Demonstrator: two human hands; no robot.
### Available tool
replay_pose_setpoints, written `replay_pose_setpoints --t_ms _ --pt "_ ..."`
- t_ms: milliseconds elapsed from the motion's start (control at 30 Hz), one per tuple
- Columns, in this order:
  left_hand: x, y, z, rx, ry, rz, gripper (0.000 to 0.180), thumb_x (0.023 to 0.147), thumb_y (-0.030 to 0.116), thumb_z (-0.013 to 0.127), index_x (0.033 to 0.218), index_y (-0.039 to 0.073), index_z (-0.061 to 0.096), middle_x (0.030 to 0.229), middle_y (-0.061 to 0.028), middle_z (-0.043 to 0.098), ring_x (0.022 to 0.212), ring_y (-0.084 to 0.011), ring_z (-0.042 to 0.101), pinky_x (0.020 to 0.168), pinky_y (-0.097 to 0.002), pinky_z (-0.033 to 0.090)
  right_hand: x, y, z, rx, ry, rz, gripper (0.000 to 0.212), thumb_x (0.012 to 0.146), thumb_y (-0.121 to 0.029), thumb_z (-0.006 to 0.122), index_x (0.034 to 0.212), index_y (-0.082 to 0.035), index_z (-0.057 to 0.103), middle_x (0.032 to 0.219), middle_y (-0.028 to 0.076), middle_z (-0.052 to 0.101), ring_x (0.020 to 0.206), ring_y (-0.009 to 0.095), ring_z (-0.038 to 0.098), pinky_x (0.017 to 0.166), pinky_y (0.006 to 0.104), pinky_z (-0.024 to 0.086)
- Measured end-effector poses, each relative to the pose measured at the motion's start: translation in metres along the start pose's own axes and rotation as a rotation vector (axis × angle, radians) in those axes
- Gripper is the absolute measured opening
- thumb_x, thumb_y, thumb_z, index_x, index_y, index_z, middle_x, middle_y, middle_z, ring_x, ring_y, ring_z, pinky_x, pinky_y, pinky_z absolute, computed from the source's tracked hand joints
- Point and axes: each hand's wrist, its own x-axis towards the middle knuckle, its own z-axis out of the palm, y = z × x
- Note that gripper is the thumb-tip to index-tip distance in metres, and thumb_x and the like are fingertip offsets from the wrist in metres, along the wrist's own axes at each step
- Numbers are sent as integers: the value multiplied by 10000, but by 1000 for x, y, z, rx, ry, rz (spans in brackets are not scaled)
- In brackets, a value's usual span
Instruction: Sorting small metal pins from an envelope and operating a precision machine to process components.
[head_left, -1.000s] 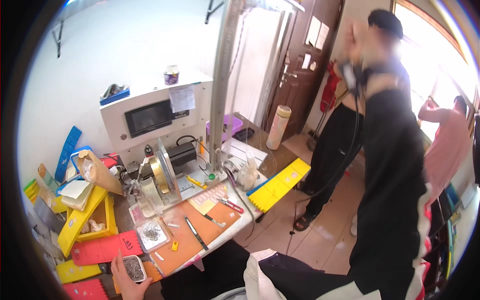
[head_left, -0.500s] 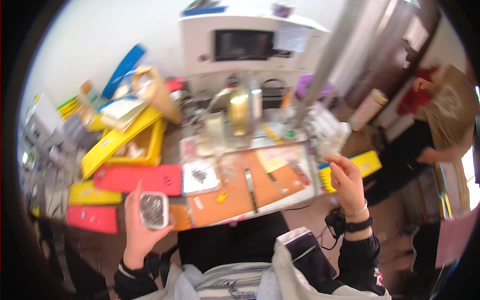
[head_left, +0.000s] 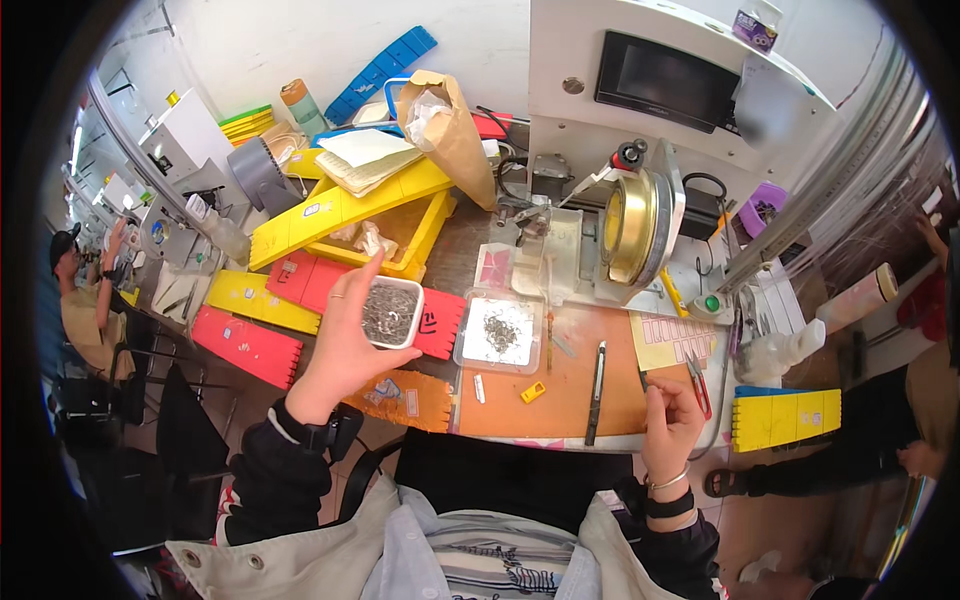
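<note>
My left hand (head_left: 345,335) grips a small white square tub (head_left: 392,312) full of tiny grey metal pieces, raised over the red panels. My right hand (head_left: 672,428) is at the right front of the orange mat (head_left: 560,425), fingers curled together. A slim dark tool (head_left: 648,381) shows at its fingertips, mostly hidden. Red-handled snips (head_left: 697,385) lie just beside that hand. On the mat rest a slim black-and-silver tool (head_left: 596,392) and a small yellow piece (head_left: 533,392). A clear square tray (head_left: 468,350) holds more tiny metal pieces on a white base.
Behind the mat stands a machine with a gold-coloured round part (head_left: 625,228) and a dark screen (head_left: 665,80). Left are a yellow bin (head_left: 432,240), a paper bag (head_left: 455,130) and red panels (head_left: 245,345). A yellow panel (head_left: 785,420) sticks out at right; people are at both sides.
The view has swung left. My right hand has come down from the right to the mat's right front, by the dark tool. My left hand still holds the tub.
</note>
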Motion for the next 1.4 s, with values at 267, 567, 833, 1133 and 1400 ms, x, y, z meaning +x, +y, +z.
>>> replay_pose_setpoints --t_ms 267,567,833,1133,1400 --pt "6 18 4 60 -19 -36 1119 544 189 928 1498 89 353 1346 -228 455 1263 -384 458 1062 -455 401 -2 6 3 -31 82 -33 125 921 36 604 1024 30 675 704 -55 502 615 18 421 571 179 337" --pt "43 49 13 -48 -77 47 1068 571 164 910 1488 69 370 1349 -223 460 1269 -373 463 1068 -439 394 -3 -1 4 -170 -15 -42 111 918 35 604 1006 33 671 740 -32 539 648 31 464 601 181 356" --pt "95 42 76 19 -30 104 1043 586 202 885 1477 45 365 1273 -238 508 1197 -411 483 1032 -462 403 -4 -5 2 -258 20 -69 80 878 2 655 941 -9 702 718 9 592 608 66 518 549 211 389" --pt "98 -37 127 45 73 43 1107 529 96 879 1473 -23 313 1401 -282 389 1291 -443 400 1109 -467 322 -4 2 3 -164 -112 -163 223 920 -117 665 1140 -110 693 652 29 561 551 114 515 529 261 418" --pt "115 -37 134 -97 -44 26 993 607 86 829 1452 -54 326 1430 -272 381 1299 -430 419 1106 -439 344 11 -134 -165 -652 516 -732 395 829 -14 652 1219 -41 597 782 36 616 688 118 591 639 260 482"
